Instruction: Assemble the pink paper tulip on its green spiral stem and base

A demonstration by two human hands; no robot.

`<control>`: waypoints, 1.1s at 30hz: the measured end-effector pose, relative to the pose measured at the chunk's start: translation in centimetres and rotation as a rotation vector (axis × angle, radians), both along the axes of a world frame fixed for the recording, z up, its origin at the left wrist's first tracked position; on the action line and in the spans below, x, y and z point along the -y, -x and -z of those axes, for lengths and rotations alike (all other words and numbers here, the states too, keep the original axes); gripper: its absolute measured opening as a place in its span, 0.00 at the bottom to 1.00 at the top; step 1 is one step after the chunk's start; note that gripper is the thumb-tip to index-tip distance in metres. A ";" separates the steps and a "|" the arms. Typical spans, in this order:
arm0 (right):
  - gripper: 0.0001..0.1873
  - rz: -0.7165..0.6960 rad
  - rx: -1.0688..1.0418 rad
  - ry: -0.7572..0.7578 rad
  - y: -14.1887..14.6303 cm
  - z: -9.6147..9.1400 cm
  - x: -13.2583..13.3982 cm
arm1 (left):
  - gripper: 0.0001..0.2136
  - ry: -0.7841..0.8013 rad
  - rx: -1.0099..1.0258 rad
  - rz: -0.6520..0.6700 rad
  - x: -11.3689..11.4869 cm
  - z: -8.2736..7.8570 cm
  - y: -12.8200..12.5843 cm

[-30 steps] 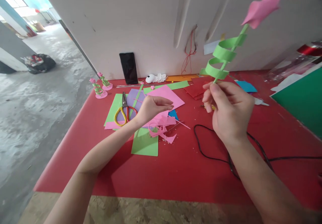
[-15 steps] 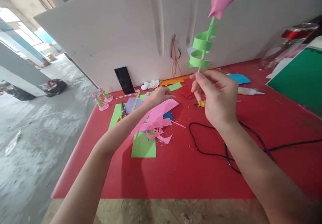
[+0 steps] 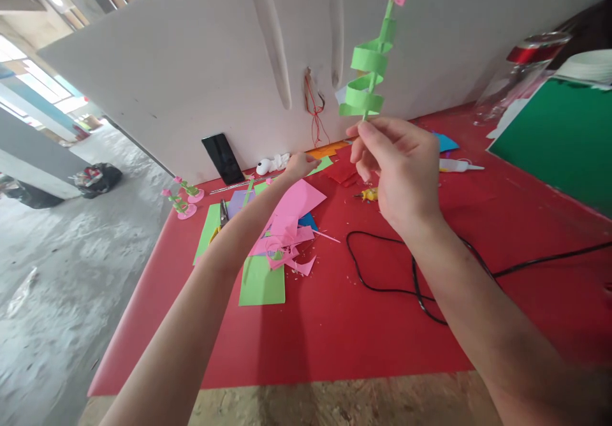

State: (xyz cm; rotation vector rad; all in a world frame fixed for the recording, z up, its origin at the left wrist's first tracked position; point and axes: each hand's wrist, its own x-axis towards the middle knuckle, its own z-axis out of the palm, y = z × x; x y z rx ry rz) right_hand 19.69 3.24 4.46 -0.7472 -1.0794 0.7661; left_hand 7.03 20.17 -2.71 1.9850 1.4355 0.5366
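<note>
My right hand [image 3: 406, 168] is closed, pinching the lower end of a thin green stem between thumb and fingertips. It belongs to a paper flower [image 3: 369, 59], with a curled green strip spiralling round the stem and a pink puffy top partly cut off by the upper edge. My left hand [image 3: 301, 165] reaches out over the far side of the table, fingers stretched toward a light green paper piece [image 3: 321, 165]; I cannot tell whether they touch it. Pink paper scraps [image 3: 289, 228] lie below that forearm, with a green sheet [image 3: 262, 280] nearer me.
Two small paper flowers on pink bases [image 3: 186, 210] stand at the table's left edge. Scissors [image 3: 223, 212], a phone [image 3: 222, 158], a yellow-handled tool [image 3: 368, 194], a white nozzle bottle [image 3: 459, 166], a black cable [image 3: 377, 289], a green board [image 3: 559, 139] and a clear jar [image 3: 521, 75] are around.
My left hand has moved farther out, past the pink paper toward the back. The paper flower stays in my right hand, now higher in view. The view has shifted slightly.
</note>
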 end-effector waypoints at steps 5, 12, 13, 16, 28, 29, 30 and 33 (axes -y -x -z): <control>0.10 -0.049 0.000 0.039 0.0 0.1 -0.1 | 0.20 -0.009 0.166 -0.010 0.8 -0.8 0.6; 0.09 -0.098 0.059 0.069 0.6 0.6 -0.1 | 0.11 0.018 0.439 -0.018 3.9 -1.7 3.6; 0.09 -0.110 0.064 0.071 0.7 0.7 -0.1 | 0.08 0.035 0.488 -0.025 4.9 -1.9 4.2; 0.09 -0.171 0.064 0.100 1.2 1.0 0.1 | 0.25 0.104 0.603 0.020 8.5 -2.5 5.8; 0.09 -0.434 0.185 0.191 4.1 1.7 3.6 | 0.11 0.150 1.102 0.269 16.8 -5.8 7.7; 0.09 -0.429 0.183 0.191 4.2 1.7 3.8 | 0.12 0.157 1.123 0.280 17.0 -6.0 7.7; 0.08 -0.422 0.181 0.192 4.3 1.8 4.0 | 0.12 0.159 1.141 0.283 17.2 -6.1 7.6; 0.08 -0.385 0.177 0.191 4.6 1.9 4.2 | 0.11 0.166 1.169 0.254 17.6 -6.2 7.5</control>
